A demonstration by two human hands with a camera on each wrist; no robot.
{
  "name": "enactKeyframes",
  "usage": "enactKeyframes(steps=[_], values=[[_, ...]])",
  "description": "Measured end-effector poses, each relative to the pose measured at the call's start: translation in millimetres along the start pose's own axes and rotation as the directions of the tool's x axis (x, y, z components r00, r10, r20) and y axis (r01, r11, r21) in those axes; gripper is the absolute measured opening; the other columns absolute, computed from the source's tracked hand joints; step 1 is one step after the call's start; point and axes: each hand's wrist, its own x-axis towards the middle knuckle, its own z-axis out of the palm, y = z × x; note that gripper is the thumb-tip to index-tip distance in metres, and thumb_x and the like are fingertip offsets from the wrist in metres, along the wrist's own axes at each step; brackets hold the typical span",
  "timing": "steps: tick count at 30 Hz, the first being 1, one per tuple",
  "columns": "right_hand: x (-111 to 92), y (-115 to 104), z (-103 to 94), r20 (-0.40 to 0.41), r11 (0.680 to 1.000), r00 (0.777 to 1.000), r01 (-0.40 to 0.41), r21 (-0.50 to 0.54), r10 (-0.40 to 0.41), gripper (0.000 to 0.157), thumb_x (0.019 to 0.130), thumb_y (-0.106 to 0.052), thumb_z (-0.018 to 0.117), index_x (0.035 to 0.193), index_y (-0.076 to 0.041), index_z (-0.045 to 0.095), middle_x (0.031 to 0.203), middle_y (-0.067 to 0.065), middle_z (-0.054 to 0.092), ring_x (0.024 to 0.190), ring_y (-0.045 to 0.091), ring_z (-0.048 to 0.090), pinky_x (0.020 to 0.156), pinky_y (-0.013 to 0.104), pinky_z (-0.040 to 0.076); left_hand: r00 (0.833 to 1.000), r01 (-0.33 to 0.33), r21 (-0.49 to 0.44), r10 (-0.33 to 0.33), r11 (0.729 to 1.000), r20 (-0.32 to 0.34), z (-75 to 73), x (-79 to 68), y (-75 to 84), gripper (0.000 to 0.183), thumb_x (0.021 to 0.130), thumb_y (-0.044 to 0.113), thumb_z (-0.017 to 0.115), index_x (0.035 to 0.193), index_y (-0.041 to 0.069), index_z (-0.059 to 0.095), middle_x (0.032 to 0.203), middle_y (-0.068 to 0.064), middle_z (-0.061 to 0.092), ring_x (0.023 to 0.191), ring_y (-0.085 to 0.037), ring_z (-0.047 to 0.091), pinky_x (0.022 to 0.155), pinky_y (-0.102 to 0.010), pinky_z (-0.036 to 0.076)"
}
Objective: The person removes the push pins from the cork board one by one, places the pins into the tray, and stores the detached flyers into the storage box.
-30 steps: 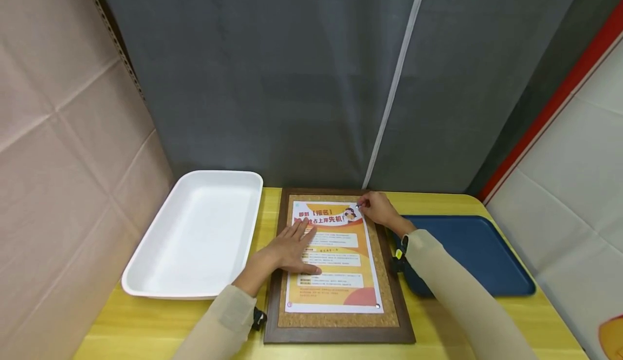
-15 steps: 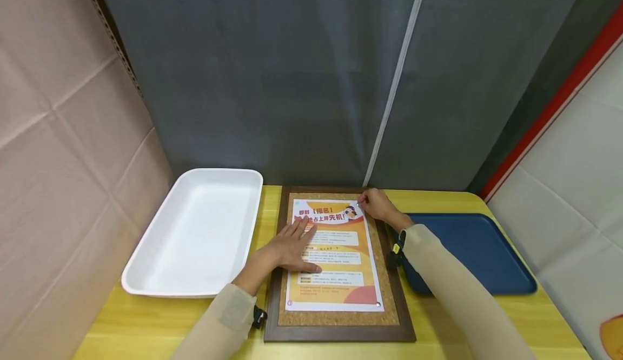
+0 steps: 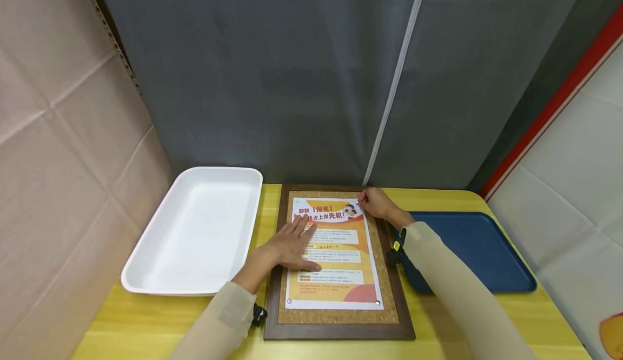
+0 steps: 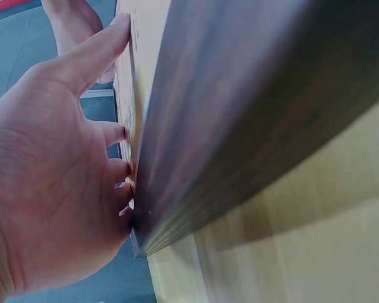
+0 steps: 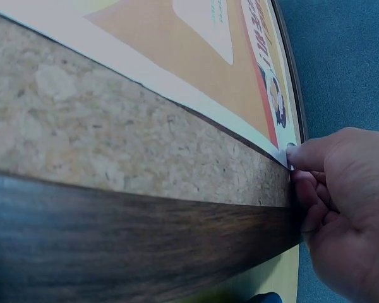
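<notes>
Poster point(image 3: 340, 246) lies on the cork board point(image 3: 340, 317), where the left hand point(image 3: 290, 246), fingers extended over the board's left half, presumably steadies the poster while the right hand point(image 3: 377, 203), thumb and curled fingers pinching a small pin point(image 3: 357, 202), works near the board's upper right corner (a second pin point(image 3: 377, 302) sits toward its lower right). Compared with the earlier head views, both hands keep their places and the poster shows no visible shift.

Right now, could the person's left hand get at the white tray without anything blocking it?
Probably yes: the white tray sits just left of the corkboard, with nothing visible standing between it and the left hand. That hand would first leave the poster.
</notes>
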Motion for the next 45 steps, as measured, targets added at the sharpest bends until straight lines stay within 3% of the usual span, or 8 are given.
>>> enactKeyframes(steps=[10, 17, 25, 32, 37, 45], values=[[-3.2, 3.9, -0.7, 0.016, 0.998, 0.997, 0.069, -0.007, -0.069, 0.007, 0.101, -0.003, 0.066, 0.098, 0.002, 0.068, 0.088, 0.011, 0.066, 0.075, 0.018, 0.057, 0.069, 0.030, 0.048, 1.000, 0.004, 0.006, -0.004, 1.000, 0.004, 0.2, -1.8, -0.1, 0.112, 0.091, 0.074, 0.064, 0.171, 0.012, 0.016, 0.178, -0.017, 0.004, 0.165, -0.037, 0.003, 0.132, -0.053, 0.013], [-4.9, 9.5, 0.7, -0.015, 0.980, 0.982, 0.189, 0.065, -0.188, 0.007, 0.098, -0.004, 0.065, 0.092, 0.001, 0.066, 0.082, 0.008, 0.063, 0.070, 0.017, 0.055, 0.064, 0.028, 0.046, 1.000, 0.012, 0.012, -0.012, 1.000, 0.004, 1.5, -0.7, -1.1, 0.113, 0.090, 0.074, 0.066, 0.171, 0.011, 0.017, 0.178, -0.017, 0.005, 0.165, -0.036, 0.004, 0.132, -0.052, 0.013], [-4.9, 6.7, -0.2, 0.020, 0.993, 0.997, 0.067, 0.099, -0.070, 0.010, 0.101, -0.003, 0.064, 0.100, 0.005, 0.069, 0.091, 0.013, 0.067, 0.076, 0.018, 0.057, 0.067, 0.027, 0.047, 1.000, 0.006, 0.010, -0.006, 1.000, 0.012, 3.3, 1.0, -1.7, 0.114, 0.090, 0.074, 0.066, 0.171, 0.011, 0.016, 0.178, -0.017, 0.004, 0.165, -0.036, 0.003, 0.132, -0.052, 0.013], [-5.8, 11.3, -3.6, 0.058, 0.982, 0.998, -0.011, 0.190, 0.000, 0.013, 0.104, -0.002, 0.059, 0.105, 0.006, 0.070, 0.093, 0.012, 0.066, 0.077, 0.017, 0.055, 0.068, 0.028, 0.046, 1.000, 0.002, 0.004, -0.002, 1.000, 0.010, 2.3, 1.1, -1.1, 0.113, 0.090, 0.074, 0.066, 0.171, 0.012, 0.017, 0.178, -0.017, 0.005, 0.165, -0.036, 0.004, 0.132, -0.052, 0.014], [-4.9, 14.8, -6.8, 0.107, 0.963, 0.994, -0.033, 0.267, 0.004, 0.016, 0.105, 0.000, 0.055, 0.106, 0.009, 0.069, 0.091, 0.014, 0.065, 0.072, 0.017, 0.052, 0.063, 0.027, 0.043, 1.000, 0.005, -0.007, -0.005, 1.000, 0.009, 1.8, 1.7, 0.5, 0.114, 0.090, 0.073, 0.067, 0.171, 0.011, 0.018, 0.178, -0.018, 0.006, 0.165, -0.036, 0.005, 0.132, -0.052, 0.014], [-5.4, 17.0, -10.3, 0.112, 0.956, 0.994, -0.040, 0.290, 0.008, 0.014, 0.105, -0.001, 0.059, 0.103, 0.007, 0.070, 0.095, 0.013, 0.067, 0.078, 0.017, 0.055, 0.067, 0.026, 0.046, 1.000, 0.008, -0.007, -0.008, 1.000, 0.012, 2.5, 4.0, 0.4, 0.114, 0.090, 0.074, 0.066, 0.171, 0.012, 0.015, 0.178, -0.016, 0.003, 0.165, -0.036, 0.003, 0.132, -0.053, 0.012]])
